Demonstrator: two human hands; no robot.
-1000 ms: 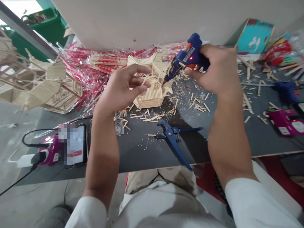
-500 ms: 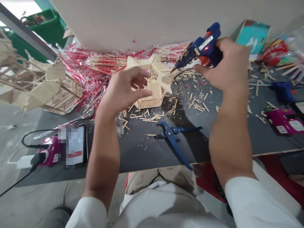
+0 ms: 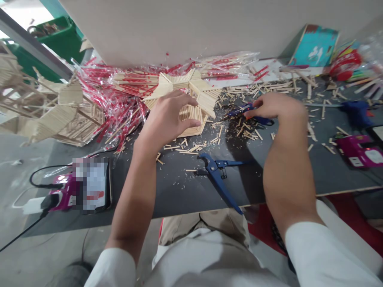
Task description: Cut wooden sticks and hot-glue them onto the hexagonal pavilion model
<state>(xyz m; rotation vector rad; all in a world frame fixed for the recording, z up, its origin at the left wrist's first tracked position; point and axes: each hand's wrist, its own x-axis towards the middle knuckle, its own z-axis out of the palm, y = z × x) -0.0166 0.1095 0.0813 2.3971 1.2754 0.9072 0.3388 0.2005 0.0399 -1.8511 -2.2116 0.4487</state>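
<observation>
My left hand (image 3: pixel 169 119) is at the left side of a small model made of wooden sticks (image 3: pixel 206 97), its thumb and fingers apart. It covers part of the model, and I cannot tell whether the fingertips touch it. Slatted panels flare outward around the model's top. My right hand (image 3: pixel 279 107) pinches the rear of a blue hot glue gun (image 3: pixel 239 110), which is down at the table among stick scraps, its nozzle toward the model. A blue hand cutter (image 3: pixel 220 175) lies on the table in front of me, jaws spread.
Plastic-wrapped bundles of red-tipped sticks (image 3: pixel 131 81) lie behind the model. At left stand a larger stick structure (image 3: pixel 50 115), a phone (image 3: pixel 95 185) and a magenta power adapter (image 3: pixel 64 191). A second glue gun (image 3: pixel 356 113) and another magenta adapter (image 3: pixel 357 151) are at right.
My right hand has lowered the glue gun from above the model's right side down to the table. My left hand has shifted slightly right, over the model.
</observation>
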